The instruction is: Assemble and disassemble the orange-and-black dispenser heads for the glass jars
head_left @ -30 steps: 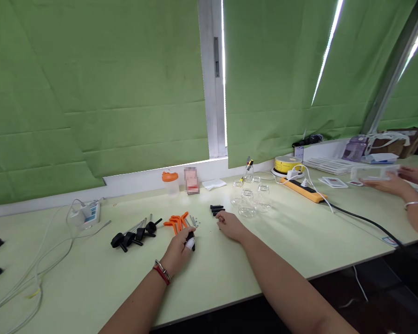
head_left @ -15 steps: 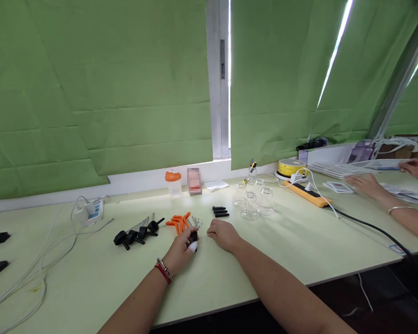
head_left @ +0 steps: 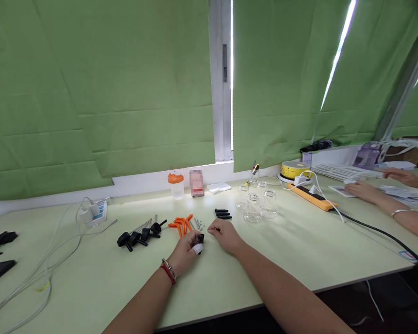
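My left hand (head_left: pixel 185 255) is closed around a short black cylindrical piece (head_left: pixel 201 239), its open upper end showing above the fingers. White tape or a bandage wraps the thumb. Just to the right, my right hand (head_left: pixel 227 235) has thumb and fingers pinched together above the table; whatever is between them is too small to make out. Behind the left hand lie several orange Y-shaped plastic parts (head_left: pixel 183 224) and small metal screws (head_left: pixel 198 224). Several black ribbed rods (head_left: pixel 223 214) rest beyond the right hand. Black round knobs with metal shafts (head_left: pixel 135 238) lie farther left.
Several clear glass jars (head_left: pixel 252 211) stand behind my right hand. An orange-lidded cup (head_left: pixel 176 186) is at the back. An orange power strip (head_left: pixel 312 196) with cables lies right, white cables (head_left: pixel 46 264) left. A co-worker's hands (head_left: pixel 367 191) handle flat items at far right.
The black piece in my left hand is tipped so that its open end now shows. My right hand stays pinched close by. The co-worker's hands have shifted at the far right.
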Action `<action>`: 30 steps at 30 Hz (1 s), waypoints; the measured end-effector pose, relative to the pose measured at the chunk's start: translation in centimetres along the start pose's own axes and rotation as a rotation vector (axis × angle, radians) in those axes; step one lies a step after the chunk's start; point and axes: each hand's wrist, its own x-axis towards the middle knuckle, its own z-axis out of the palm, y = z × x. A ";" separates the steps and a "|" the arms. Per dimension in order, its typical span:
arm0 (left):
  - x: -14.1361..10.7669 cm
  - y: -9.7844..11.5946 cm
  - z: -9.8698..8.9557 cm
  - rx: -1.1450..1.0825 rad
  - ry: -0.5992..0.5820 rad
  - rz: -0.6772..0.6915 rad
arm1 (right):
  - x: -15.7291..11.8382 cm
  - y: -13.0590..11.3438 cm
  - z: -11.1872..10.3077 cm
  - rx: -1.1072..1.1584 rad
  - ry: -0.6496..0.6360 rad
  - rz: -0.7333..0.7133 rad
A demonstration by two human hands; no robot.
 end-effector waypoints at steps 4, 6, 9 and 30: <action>0.1 0.6 0.3 0.004 -0.006 0.020 | -0.3 -1.4 0.6 0.406 0.075 0.001; 0.1 0.8 0.4 0.003 -0.008 0.029 | -0.3 -1.8 0.8 0.476 0.049 0.013; 0.1 1.0 0.4 0.004 -0.016 0.026 | -0.3 -1.9 0.9 0.541 0.018 0.051; 0.0 0.8 0.4 -0.027 -0.045 0.006 | -0.3 -0.9 0.8 0.597 -0.069 0.057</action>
